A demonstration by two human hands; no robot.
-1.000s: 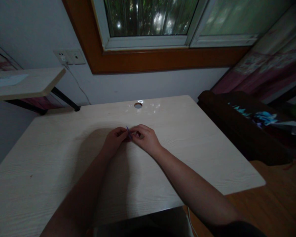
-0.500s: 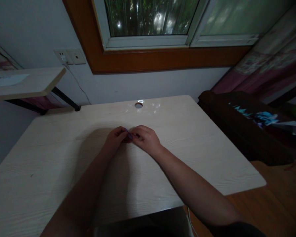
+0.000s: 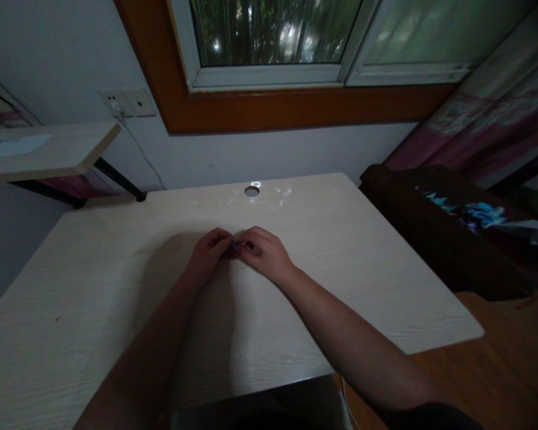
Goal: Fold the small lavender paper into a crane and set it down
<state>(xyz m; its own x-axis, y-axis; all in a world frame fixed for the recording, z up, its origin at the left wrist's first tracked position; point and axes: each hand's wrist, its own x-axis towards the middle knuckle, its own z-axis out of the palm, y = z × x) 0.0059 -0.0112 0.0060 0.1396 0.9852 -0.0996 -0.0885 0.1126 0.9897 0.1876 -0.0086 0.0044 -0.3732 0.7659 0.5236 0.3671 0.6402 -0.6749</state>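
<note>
Over the middle of the pale wood-grain table [image 3: 341,257], my two hands meet around a small purple thing [image 3: 235,245], too small and dark to name. My left hand [image 3: 209,252] pinches its left side between thumb and fingers. From the right, my right hand [image 3: 266,251] pinches it as well, with the fingertips close to those of the left. Most of the purple thing is hidden by the fingers. Both forearms reach in from the near edge, and a shadow falls to the left.
A round cable hole [image 3: 251,191] lies near the table's back edge. At the left stands a raised shelf [image 3: 49,161] on black legs. A white cord [image 3: 141,149] hangs from a wall socket [image 3: 125,103]. Dark brown furniture [image 3: 430,239] with bluish items stands to the right.
Both hands stay in nearly the same place. The fingertips have shifted very slightly, and the purple thing between them sits at a slightly different angle.
</note>
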